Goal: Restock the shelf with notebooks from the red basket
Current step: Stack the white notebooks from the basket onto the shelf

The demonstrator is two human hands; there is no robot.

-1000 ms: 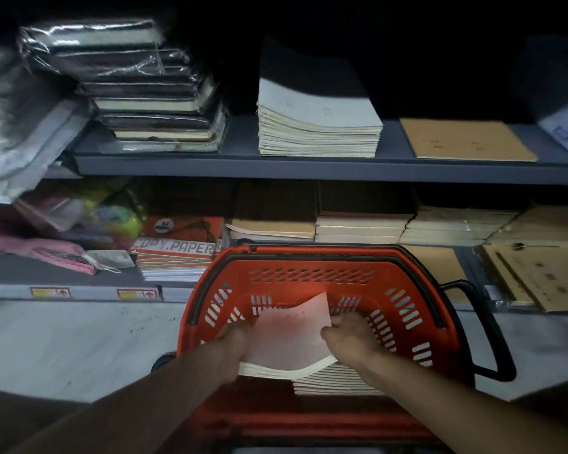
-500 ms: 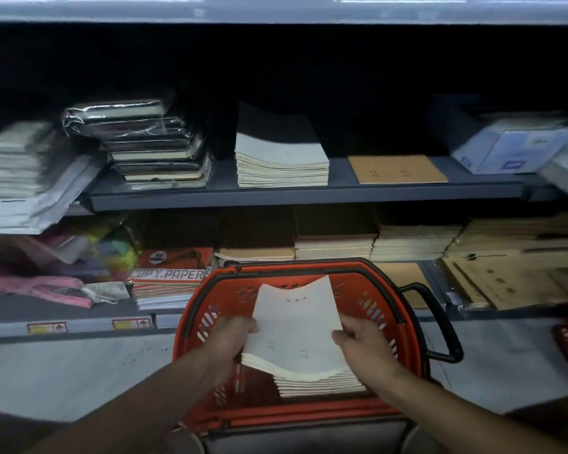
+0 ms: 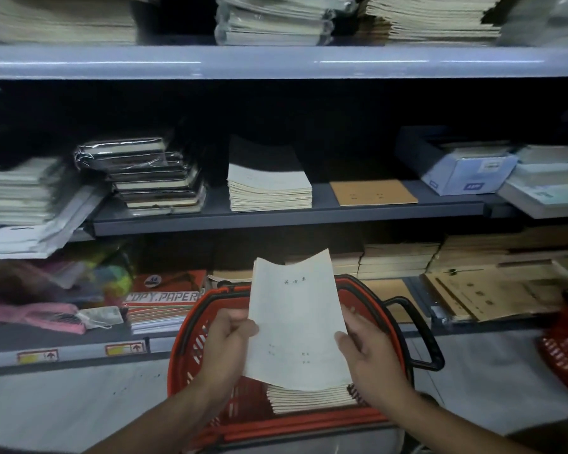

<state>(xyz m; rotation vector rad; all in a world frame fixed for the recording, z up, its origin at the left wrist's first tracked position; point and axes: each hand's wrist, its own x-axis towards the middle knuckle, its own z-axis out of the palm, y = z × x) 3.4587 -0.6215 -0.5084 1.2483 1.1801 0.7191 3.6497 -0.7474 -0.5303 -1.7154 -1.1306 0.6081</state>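
The left hand [image 3: 226, 339] and the right hand [image 3: 361, 347] each pinch a side edge of a pale notebook bundle [image 3: 295, 322], thumbs on the front cover, holding it tilted up above the red basket [image 3: 191, 326]; more notebooks [image 3: 309, 398] lie stacked in the basket beneath it; the basket stands on the floor before the shelving; on the middle shelf [image 3: 276, 217] sits a matching cream notebook stack [image 3: 269, 188], just left of a brown notebook [image 3: 373, 192].

Grey metal middle shelf [image 3: 276, 221] is carrying a cream notebook stack [image 3: 269, 188], a flat brown kraft notebook [image 3: 373, 192] and plastic-wrapped dark notebooks [image 3: 151, 178].
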